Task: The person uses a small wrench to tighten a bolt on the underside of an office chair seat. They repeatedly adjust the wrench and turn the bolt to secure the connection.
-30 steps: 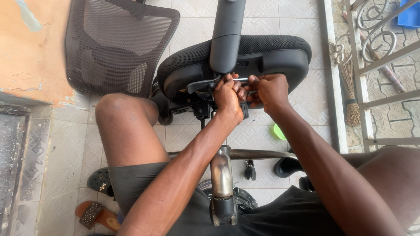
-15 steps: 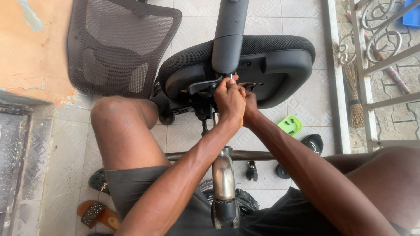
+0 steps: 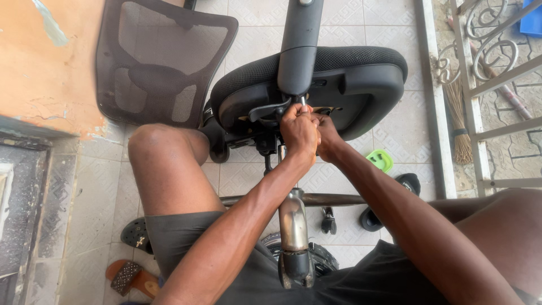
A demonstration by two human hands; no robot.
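Overturned office chair seat (image 3: 361,85), centre far, underside up. Small metal tool (image 3: 303,100) at mechanism, gripped by left hand (image 3: 299,133). Right hand (image 3: 326,135) just behind, touching left, grip unclear. Detached mesh backrest (image 3: 158,62) far left.

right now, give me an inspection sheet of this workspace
surface: patterned pale tiled floor.
job's things: overturned office chair seat, black underside up; metal gas cylinder toward the person.
clutter: detached mesh backrest, green object, broom, brown sandal.
grips: left hand and right hand closed together on a small metal tool at the seat mechanism.
cables: nothing seen.
surroundings: orange wall, white iron railing.
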